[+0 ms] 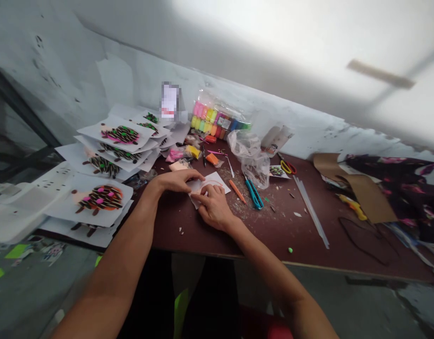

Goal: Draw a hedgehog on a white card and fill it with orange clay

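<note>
A small white paper card [220,180] with a curved orange outline lies on the brown table under both hands. My left hand [178,181] rests at the card's left side, its fingers stretched over the paper and the thumb apart. From the right, my right hand [215,205] presses on the card. Its index finger points left and the other fingers are curled; anything beneath them is hidden. Just right of the card are an orange stick [237,191] and a teal-handled tool [253,192].
Sheets with hedgehog pictures [100,200] are piled at left. Behind the hands are a pack of coloured clay [220,120], clear plastic bags [255,167] and a yellow clay packet [193,151]. To the right lie scissors [287,167], translucent sticks [311,212] and a yellow glue gun [354,207].
</note>
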`<act>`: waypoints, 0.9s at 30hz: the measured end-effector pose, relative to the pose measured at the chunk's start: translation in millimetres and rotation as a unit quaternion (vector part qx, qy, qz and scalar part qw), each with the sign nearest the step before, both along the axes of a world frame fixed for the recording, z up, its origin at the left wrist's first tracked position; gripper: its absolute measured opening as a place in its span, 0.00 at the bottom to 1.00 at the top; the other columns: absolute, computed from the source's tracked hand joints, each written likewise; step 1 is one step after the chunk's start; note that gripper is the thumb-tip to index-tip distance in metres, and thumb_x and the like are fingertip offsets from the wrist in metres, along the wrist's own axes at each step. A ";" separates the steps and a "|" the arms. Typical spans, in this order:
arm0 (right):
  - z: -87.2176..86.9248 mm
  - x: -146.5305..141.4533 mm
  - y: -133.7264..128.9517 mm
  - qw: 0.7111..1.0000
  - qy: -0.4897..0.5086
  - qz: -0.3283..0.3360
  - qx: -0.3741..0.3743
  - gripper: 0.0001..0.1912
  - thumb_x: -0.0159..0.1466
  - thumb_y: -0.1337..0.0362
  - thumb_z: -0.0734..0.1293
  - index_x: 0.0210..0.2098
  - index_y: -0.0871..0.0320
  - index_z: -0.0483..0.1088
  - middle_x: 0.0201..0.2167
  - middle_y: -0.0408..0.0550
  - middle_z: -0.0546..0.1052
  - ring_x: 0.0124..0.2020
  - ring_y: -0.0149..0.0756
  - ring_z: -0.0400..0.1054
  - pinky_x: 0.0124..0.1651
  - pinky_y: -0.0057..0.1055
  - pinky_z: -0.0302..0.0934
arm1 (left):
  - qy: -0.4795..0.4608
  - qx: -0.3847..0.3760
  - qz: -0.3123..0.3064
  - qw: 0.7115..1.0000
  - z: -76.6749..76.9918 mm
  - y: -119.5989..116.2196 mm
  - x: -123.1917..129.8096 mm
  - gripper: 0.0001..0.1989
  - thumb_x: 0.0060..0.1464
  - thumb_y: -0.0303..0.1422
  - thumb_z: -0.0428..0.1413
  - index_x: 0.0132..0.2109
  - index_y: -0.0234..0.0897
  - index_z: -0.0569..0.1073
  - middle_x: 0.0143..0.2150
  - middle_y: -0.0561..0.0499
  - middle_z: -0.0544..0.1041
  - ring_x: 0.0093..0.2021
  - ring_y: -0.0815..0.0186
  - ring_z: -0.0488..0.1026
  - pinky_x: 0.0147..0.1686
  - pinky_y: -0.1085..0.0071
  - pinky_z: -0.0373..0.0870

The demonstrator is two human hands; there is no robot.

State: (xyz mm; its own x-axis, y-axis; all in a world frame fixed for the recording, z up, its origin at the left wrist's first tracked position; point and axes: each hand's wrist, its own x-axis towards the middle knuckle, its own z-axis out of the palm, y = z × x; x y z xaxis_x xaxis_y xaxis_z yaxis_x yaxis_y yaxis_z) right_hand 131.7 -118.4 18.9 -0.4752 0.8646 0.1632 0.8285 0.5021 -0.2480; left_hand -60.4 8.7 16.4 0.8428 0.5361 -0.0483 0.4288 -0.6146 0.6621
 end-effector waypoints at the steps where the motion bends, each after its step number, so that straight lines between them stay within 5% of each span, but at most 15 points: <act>1: 0.2 0.0 0.1 1.000 0.001 0.000 -0.001 0.22 0.64 0.68 0.64 0.57 0.52 0.75 0.47 0.52 0.70 0.50 0.45 0.59 0.57 0.44 0.48 | -0.006 -0.006 0.000 1.000 0.0 0.1 -0.5 0.32 0.47 0.26 0.57 0.61 0.33 0.70 0.61 0.44 0.74 0.62 0.55 0.69 0.60 0.66 0.65; 27: 5.6 -6.6 2.5 0.998 -0.051 0.001 0.030 0.18 0.67 0.63 0.64 0.55 0.52 0.75 0.50 0.55 0.70 0.50 0.47 0.59 0.57 0.45 0.48 | -0.012 -0.011 0.015 1.000 -1.2 2.3 1.4 0.31 0.44 0.23 0.55 0.58 0.34 0.72 0.59 0.44 0.76 0.58 0.56 0.72 0.57 0.67 0.68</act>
State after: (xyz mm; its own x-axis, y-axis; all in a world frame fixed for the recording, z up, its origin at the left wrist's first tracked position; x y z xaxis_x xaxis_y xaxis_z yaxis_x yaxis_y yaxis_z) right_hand 125.2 -115.9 24.6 -0.4932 0.8539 0.1661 0.8472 0.5148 -0.1313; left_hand -59.0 10.9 15.2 0.8274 0.5601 -0.0405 0.4306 -0.5865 0.6860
